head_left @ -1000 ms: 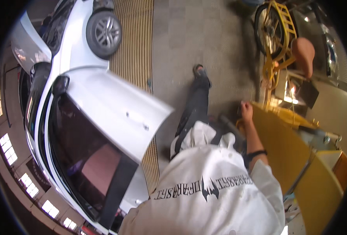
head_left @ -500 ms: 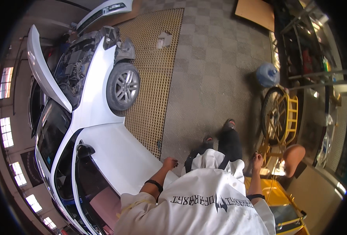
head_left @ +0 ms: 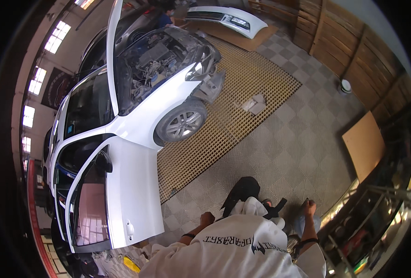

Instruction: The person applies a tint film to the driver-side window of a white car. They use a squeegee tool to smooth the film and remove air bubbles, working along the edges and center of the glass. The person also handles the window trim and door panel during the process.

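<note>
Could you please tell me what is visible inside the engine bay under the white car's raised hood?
Under the raised hood of the white car, the engine bay shows dark engine parts and hoses. Its lower depths are shadowed, and the front bumper is off.

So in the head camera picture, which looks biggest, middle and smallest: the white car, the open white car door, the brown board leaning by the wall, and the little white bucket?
1. White car
2. Open white car door, though it sits nearer the camera, which flatters it
3. Brown flat board
4. Small white round bucket, farthest off, so truly unsure
</note>
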Demonstrator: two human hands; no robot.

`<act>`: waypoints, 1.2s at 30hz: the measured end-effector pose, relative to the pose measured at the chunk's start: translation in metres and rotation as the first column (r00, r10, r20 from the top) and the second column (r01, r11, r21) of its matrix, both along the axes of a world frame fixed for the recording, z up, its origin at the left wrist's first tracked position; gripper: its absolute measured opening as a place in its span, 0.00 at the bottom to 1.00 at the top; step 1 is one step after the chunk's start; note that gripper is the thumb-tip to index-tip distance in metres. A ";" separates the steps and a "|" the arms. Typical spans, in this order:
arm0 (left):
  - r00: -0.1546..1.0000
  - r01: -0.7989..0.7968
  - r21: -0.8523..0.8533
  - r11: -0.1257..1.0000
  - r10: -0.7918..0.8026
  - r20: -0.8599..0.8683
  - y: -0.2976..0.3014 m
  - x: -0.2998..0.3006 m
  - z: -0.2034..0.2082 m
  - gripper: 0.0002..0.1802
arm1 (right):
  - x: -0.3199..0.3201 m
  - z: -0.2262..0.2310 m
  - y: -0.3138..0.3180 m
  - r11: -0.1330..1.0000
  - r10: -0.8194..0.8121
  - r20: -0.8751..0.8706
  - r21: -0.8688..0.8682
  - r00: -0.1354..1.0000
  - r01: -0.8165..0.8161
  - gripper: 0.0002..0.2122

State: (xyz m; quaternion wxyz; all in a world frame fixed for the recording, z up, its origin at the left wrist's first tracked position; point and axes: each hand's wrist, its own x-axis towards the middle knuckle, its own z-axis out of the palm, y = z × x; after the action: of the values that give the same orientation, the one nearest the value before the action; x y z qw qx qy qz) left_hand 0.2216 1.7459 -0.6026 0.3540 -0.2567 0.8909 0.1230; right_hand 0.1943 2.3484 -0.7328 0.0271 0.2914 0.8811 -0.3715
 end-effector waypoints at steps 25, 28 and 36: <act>0.995 0.098 0.424 0.900 -0.083 -0.054 0.279 -0.940 -0.013 0.15 | -0.739 -0.077 0.277 0.900 0.290 0.673 0.050 0.681 -0.433 0.16; 0.975 0.176 0.322 0.930 -0.210 0.073 0.275 -0.914 -0.021 0.19 | -0.922 -0.058 0.281 0.894 0.372 0.666 -0.068 0.647 -0.444 0.13; 0.284 -0.805 0.590 -0.058 0.836 0.470 0.249 -1.011 -0.077 0.27 | -1.495 0.019 0.223 0.949 0.316 0.175 -0.036 0.933 -0.314 0.12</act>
State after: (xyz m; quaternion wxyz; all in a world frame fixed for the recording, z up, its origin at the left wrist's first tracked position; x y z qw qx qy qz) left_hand -0.7889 1.9950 -0.6798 0.2592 -0.5600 0.4133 0.6697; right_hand -1.3004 2.5712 -0.7137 0.1662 0.1785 0.9090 -0.3379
